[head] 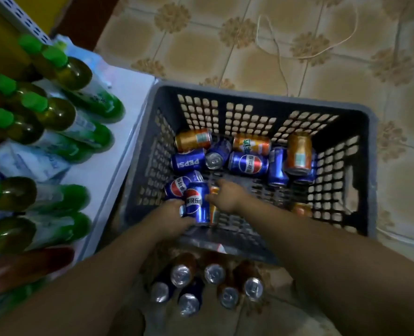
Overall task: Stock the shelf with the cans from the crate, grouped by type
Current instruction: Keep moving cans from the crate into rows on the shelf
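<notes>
A dark grey slotted crate (361,166) stands on the floor and holds several blue Pepsi cans (248,164) and orange soda cans (298,154) lying loose. My left hand (170,218) grips an upright blue Pepsi can (197,204) near the crate's near-left corner. My right hand (226,196) reaches in beside it and touches an orange can (214,209) that stands behind the blue one; its grip is partly hidden. Several cans (213,274), orange and blue, stand upright on the floor in front of the crate.
A white shelf (118,151) runs along the left and carries green-capped bottles (55,112), with a red bottle (28,265) nearer me. A thin cord (278,52) lies on the patterned tile floor beyond the crate.
</notes>
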Motion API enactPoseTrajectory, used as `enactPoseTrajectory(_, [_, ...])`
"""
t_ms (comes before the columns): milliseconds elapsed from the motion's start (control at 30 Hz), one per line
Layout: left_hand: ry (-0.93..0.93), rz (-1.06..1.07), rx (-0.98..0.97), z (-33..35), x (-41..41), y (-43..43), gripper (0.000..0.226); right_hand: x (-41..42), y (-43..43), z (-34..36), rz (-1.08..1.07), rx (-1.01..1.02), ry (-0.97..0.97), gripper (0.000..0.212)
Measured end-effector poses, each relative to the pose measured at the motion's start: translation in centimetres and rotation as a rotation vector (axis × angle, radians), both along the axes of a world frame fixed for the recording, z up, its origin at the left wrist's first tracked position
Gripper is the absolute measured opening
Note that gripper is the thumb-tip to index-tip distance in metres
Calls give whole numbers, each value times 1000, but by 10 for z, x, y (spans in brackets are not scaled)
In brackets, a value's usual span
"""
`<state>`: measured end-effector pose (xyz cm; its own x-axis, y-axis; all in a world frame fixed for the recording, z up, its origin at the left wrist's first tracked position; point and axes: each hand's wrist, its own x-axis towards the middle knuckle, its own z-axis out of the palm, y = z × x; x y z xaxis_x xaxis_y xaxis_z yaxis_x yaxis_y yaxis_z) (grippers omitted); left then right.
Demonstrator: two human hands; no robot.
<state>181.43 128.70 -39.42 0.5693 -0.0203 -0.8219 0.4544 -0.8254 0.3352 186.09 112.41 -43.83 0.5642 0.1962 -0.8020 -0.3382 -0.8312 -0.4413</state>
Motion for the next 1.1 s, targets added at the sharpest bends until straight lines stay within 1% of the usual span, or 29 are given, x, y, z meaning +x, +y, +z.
enactPoseTrajectory(33, [16,-15,2,-9,2,2,46,2,11,-15,-52,34,27,68])
enactPoseTrajectory(100, [61,-46,7,-21,8,5,45,4,33,-39,-144,81,64,80])
enactPoseTrajectory(167, [88,-70,11,-30,13,9,43,4,51,-54,-140,43,43,85])
enactPoseTrajectory(233, [102,-62,18,-32,16,13,38,3,62,-60,-93,-26,-11,79])
enactPoseTrajectory(267, [95,-48,15,-31,15,15,35,3,62,-58,-101,-23,-29,76])
enactPoseTrajectory(300, [88,-29,7,-27,13,16,33,2,60,-52,-127,8,-42,73])
enactPoseTrajectory(367, [54,16,-13,-12,9,18,37,-3,51,-35,-235,113,-84,65])
enactPoseTrajectory(433, [5,56,-42,10,5,17,45,-9,41,-7,-372,226,-152,56])
enactPoseTrajectory(500, [-39,108,-110,40,-2,15,50,-15,36,30,-459,322,-223,48])
enactPoseTrajectory(600, [-175,250,-267,90,-19,15,46,-27,37,97,-579,471,-296,46])
enactPoseTrajectory(667, [-269,341,-322,126,-33,17,50,-39,39,145,-647,570,-367,46])
enactPoseTrajectory(733, [-359,407,-384,167,-49,21,55,-55,44,196,-694,659,-440,49])
enactPoseTrajectory(767, [-412,432,-412,189,-58,23,55,-63,47,223,-716,704,-465,55])
enactPoseTrajectory(833, [-526,489,-449,236,-80,30,53,-84,54,274,-745,784,-503,72])
enactPoseTrajectory(867, [-591,517,-457,260,-93,33,54,-95,58,298,-744,822,-518,77])
enactPoseTrajectory(900, [-656,538,-458,282,-107,38,57,-107,62,322,-724,861,-532,76])
enactPoseTrajectory(967, [-773,572,-457,324,-135,46,62,-128,70,367,-621,921,-545,60])
enactPoseTrajectory(1000, [-821,589,-452,344,-151,49,63,-139,76,387,-549,936,-548,55])
enactPoseTrajectory(1033, [-856,607,-441,362,-167,55,63,-150,83,405,-470,943,-560,55])
enactPoseTrajectory(1100, [-913,625,-415,392,-200,69,69,-171,102,438,-320,947,-605,66])
